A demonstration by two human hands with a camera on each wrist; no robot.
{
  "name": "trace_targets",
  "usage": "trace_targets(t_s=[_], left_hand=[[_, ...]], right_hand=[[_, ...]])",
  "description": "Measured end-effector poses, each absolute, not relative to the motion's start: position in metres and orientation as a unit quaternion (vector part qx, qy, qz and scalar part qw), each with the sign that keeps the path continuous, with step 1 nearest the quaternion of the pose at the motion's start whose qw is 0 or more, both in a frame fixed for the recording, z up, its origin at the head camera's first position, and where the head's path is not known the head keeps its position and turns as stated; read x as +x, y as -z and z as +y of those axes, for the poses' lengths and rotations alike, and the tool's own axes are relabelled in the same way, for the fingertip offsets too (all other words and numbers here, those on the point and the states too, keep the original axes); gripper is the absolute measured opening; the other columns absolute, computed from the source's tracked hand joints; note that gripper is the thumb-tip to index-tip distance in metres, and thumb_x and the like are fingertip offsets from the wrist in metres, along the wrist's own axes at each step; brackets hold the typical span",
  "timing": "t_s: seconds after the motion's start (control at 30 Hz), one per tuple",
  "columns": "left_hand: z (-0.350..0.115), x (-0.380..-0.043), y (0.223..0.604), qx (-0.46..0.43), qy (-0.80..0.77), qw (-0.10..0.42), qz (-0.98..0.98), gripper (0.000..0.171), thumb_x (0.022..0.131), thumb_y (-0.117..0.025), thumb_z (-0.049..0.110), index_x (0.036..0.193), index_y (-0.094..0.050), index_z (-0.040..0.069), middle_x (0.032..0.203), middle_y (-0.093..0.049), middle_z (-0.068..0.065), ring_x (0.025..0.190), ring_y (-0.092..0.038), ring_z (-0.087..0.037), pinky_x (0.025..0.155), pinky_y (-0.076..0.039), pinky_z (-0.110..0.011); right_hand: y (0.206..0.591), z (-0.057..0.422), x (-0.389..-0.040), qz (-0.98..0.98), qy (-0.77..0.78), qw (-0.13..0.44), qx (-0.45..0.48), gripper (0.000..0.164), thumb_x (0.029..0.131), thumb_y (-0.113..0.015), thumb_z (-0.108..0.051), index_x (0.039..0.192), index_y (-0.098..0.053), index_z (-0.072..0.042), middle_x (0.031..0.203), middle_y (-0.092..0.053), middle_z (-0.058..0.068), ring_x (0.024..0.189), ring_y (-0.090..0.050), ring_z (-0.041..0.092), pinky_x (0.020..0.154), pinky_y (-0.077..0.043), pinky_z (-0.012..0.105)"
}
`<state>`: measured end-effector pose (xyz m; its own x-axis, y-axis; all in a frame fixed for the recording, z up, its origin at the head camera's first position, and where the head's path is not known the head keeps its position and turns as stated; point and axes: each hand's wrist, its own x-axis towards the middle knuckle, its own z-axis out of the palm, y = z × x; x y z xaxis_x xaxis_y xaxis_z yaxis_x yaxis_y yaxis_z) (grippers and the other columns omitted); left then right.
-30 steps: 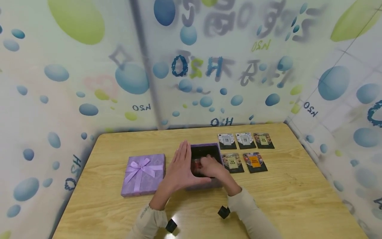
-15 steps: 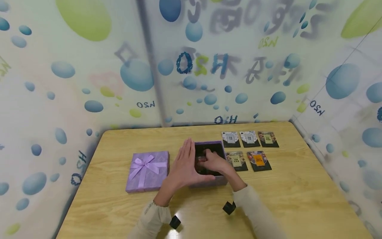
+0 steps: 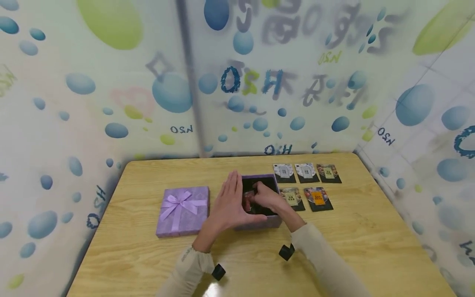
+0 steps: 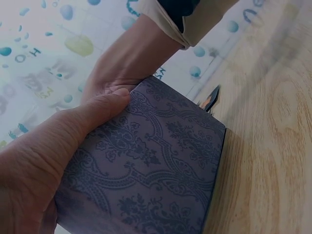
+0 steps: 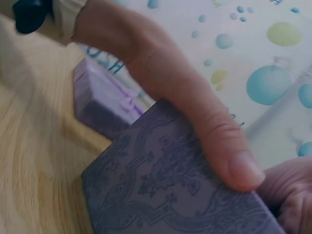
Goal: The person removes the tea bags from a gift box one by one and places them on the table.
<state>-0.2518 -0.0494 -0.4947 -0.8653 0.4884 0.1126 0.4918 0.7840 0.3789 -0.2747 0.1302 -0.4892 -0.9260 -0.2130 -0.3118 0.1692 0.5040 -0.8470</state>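
Observation:
The purple patterned gift box (image 3: 259, 223) stands uncovered on the table, its inside black. My left hand (image 3: 229, 206) lies along its left wall with straight fingers, the thumb stretched along the front. In the left wrist view that thumb reaches over the top edge of the front wall. My right hand (image 3: 268, 197) reaches down into the box with bent fingers. It holds a small, shiny dark red item (image 3: 248, 200) near the left side; its kind cannot be made out, and the fingertips are partly hidden. Left of the box lies the purple lid (image 3: 183, 212) with a ribbon bow.
Several flat printed packets lie in two rows right of the box, among them one with an orange label (image 3: 318, 199). One packet (image 3: 292, 199) lies close against the box's right side. The wooden table (image 3: 371, 247) meets a patterned wall behind.
My right hand has shifted slightly inside the box, and the dark red item has turned and shows more now. My left hand stays along the left wall. The head view has shifted a little.

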Motion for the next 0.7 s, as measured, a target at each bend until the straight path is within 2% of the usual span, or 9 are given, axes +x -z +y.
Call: trace_targets(t_s=[0.07,0.17,0.2,0.27,0.43,0.7], left_hand=[[-0.049,-0.252,0.495,-0.26,0.203,-0.002,-0.944,0.15,0.068,-0.056,0.099,0.165,0.012,0.006,0.174,0.015,-0.011,0.162,0.008,-0.028,0.13,-0.007,-0.047],[-0.049,-0.252,0.495,-0.257,0.206,-0.009,-0.944,0.151,0.068,-0.059,0.098,0.165,0.013,0.007,0.174,0.017,-0.009,0.162,0.008,-0.027,0.13,-0.007,-0.047],[-0.049,-0.252,0.495,-0.256,0.207,-0.01,-0.944,0.151,0.067,-0.059,0.098,0.165,0.013,0.007,0.174,0.017,-0.009,0.162,0.009,-0.027,0.13,-0.007,-0.047],[-0.049,-0.252,0.496,-0.257,0.208,-0.009,-0.944,0.151,0.067,-0.06,0.097,0.165,0.012,0.007,0.174,0.017,-0.009,0.162,0.008,-0.027,0.13,-0.008,-0.047],[-0.049,-0.252,0.497,-0.262,0.21,-0.006,-0.942,0.15,0.069,-0.061,0.096,0.165,0.011,0.006,0.174,0.015,-0.01,0.162,0.007,-0.028,0.13,-0.008,-0.049],[-0.049,-0.252,0.496,-0.258,0.208,-0.005,-0.944,0.151,0.068,-0.058,0.099,0.165,0.012,0.007,0.174,0.015,-0.011,0.161,0.01,-0.027,0.13,-0.008,-0.048]], right_hand=[[0.489,0.13,-0.274,0.858,0.477,0.189,-0.031,0.039,0.095,-0.064,0.001,0.13,-0.054,0.016,0.086,-0.059,0.01,0.071,-0.052,0.019,0.067,-0.044,0.03],[0.488,0.13,-0.273,0.873,0.445,0.188,-0.064,0.014,0.095,-0.064,0.003,0.107,-0.069,0.008,0.077,-0.062,0.003,0.066,-0.053,0.014,0.062,-0.043,0.026],[0.488,0.13,-0.272,0.874,0.44,0.19,-0.073,0.01,0.096,-0.063,0.004,0.101,-0.072,0.005,0.077,-0.064,0.002,0.066,-0.054,0.014,0.063,-0.043,0.025],[0.488,0.13,-0.272,0.876,0.434,0.19,-0.089,0.013,0.096,-0.062,0.004,0.097,-0.075,0.002,0.081,-0.068,0.002,0.069,-0.057,0.013,0.067,-0.046,0.025],[0.484,0.132,-0.268,0.882,0.427,0.163,-0.114,0.012,0.098,-0.065,0.0,0.106,-0.072,0.004,0.092,-0.072,0.007,0.079,-0.064,0.015,0.074,-0.054,0.031],[0.463,0.144,-0.259,0.854,0.485,0.137,-0.132,0.022,0.105,-0.062,-0.01,0.122,-0.067,0.003,0.098,-0.074,0.01,0.079,-0.066,0.017,0.072,-0.056,0.032]])
